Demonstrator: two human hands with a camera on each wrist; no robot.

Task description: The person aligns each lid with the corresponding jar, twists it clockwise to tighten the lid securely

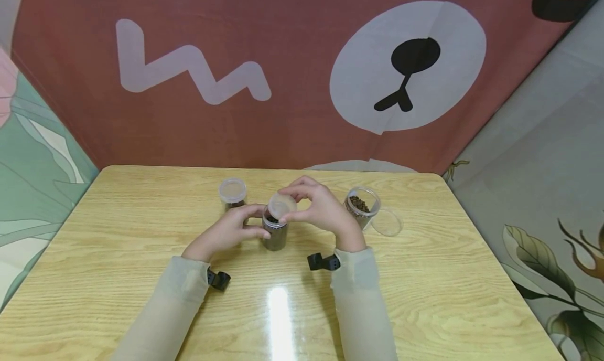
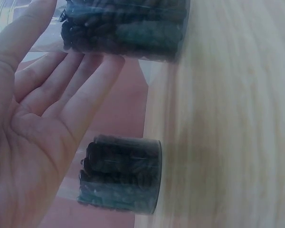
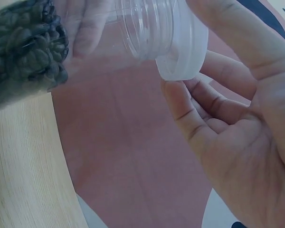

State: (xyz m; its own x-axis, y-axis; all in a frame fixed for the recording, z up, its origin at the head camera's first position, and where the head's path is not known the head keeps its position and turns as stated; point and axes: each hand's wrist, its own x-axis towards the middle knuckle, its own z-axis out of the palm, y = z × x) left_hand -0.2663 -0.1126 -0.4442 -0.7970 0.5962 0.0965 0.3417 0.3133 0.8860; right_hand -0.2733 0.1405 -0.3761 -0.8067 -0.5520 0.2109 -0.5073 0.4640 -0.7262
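My left hand holds a clear screw-top jar upright on the table, thumb on one side and fingers on the other. Dark, bean-like pieces fill its lower part, seen closely in the right wrist view as dark pieces. Between the thumb and fingers of my right hand is a translucent white lid. It sits tilted at the jar's mouth, with some of the screw thread showing. Whether the lid touches the rim all round, I cannot tell.
Behind my left hand stands a second lidded jar, also holding dark pieces. To the right is an uncovered jar of brown granules, with a clear lid lying flat beside it. The wooden table ends at a patterned cloth.
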